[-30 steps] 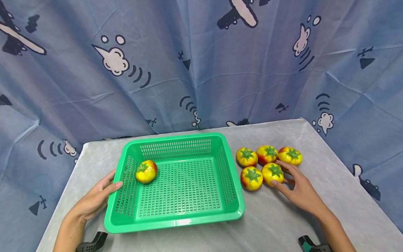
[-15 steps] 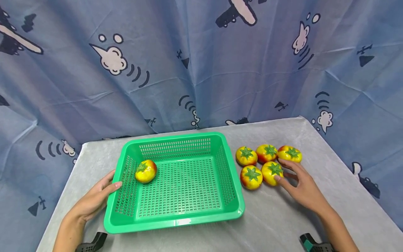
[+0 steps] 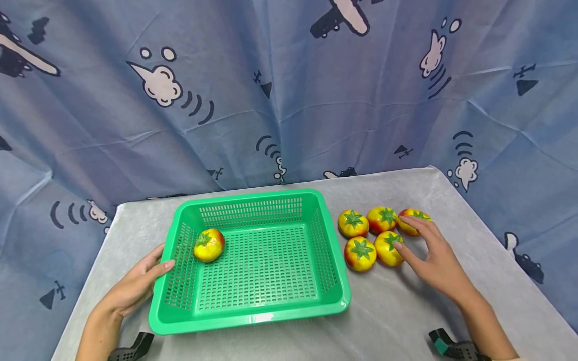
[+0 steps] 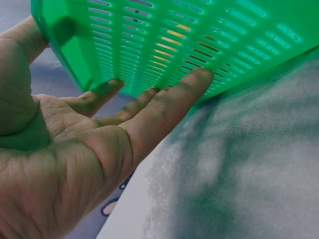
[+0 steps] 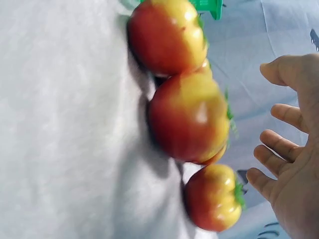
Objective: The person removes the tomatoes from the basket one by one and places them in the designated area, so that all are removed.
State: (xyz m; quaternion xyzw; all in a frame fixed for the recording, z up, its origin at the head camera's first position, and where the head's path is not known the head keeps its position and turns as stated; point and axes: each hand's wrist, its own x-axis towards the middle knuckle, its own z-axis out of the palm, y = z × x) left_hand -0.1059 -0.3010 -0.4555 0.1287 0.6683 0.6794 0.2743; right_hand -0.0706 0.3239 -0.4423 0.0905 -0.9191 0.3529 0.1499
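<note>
My left hand (image 3: 128, 288) holds the left side of a green plastic basket (image 3: 248, 321), thumb over the rim. In the left wrist view its fingers (image 4: 164, 112) lie against the slotted outer wall. One yellow-and-red tomato (image 3: 209, 245) with a green leafy top rests inside the basket, near its left wall. My right hand (image 3: 435, 258) hovers with spread fingers over the right side of the tomato group, nearest to the front right tomato (image 3: 387, 250) and the back right tomato (image 3: 406, 228), which it partly covers. The right wrist view shows a gap between this hand (image 5: 291, 169) and the tomatoes (image 5: 184, 119).
Three more tomatoes sit close by the basket's right wall: a back left one (image 3: 352, 224), a back middle one (image 3: 381, 220) and a front left one (image 3: 360, 254). A grey-white cloth (image 3: 388, 321) covers the table. A blue patterned curtain (image 3: 316, 100) hangs behind it.
My right hand has drawn off the front right tomato, opening its fingers and moving slightly up and back over the back right one. The left hand and basket have stayed put.
</note>
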